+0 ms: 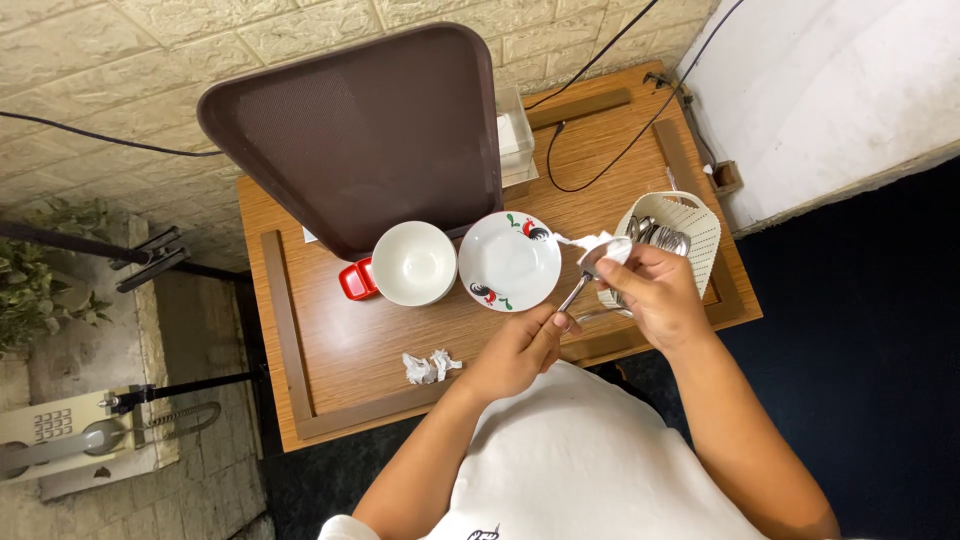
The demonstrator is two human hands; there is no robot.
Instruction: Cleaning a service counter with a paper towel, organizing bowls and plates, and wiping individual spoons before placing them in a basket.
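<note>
My left hand [520, 347] grips the handle end of a metal spoon [580, 285]. My right hand [655, 292] presses a white tissue [610, 248] around the spoon's bowl. Both hands hover over the right part of the wooden table [330, 340]. Just behind my right hand stands a white slotted cutlery basket [695, 228] with several metal utensils in it. A white plate with a rooster pattern [509, 262] lies to the left of the spoon, and a white bowl [413, 262] sits beside that plate.
A dark brown tray [360, 130] leans upright against the brick wall behind the bowl. A small red dish [356, 280] touches the bowl's left side. Crumpled tissue [428, 366] lies near the front rail. A clear box [515, 140] and black cables [600, 130] are at the back.
</note>
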